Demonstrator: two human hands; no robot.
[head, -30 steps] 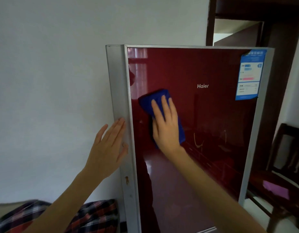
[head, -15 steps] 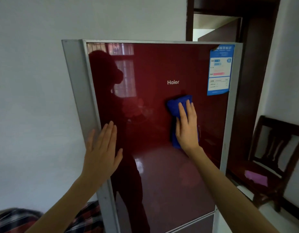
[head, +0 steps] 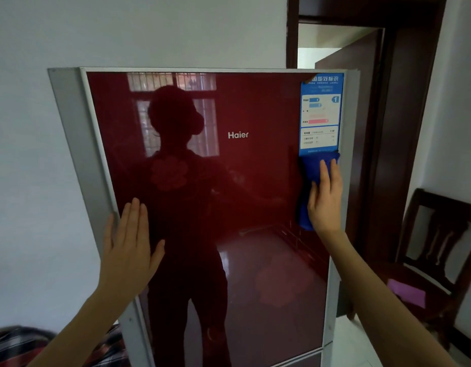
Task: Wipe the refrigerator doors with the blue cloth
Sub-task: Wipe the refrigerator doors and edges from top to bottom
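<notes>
While flat, right hand (head: 325, 205) presses blue cloth (head: 309, 178) against door (head: 242, 194).

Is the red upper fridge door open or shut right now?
Shut: the red door lies flush within its silver frame, with no gap showing.

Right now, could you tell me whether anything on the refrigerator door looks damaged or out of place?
Only the blue energy label: its top left corner looks slightly peeled from the red door. The right hand presses the blue cloth just below it.
</notes>
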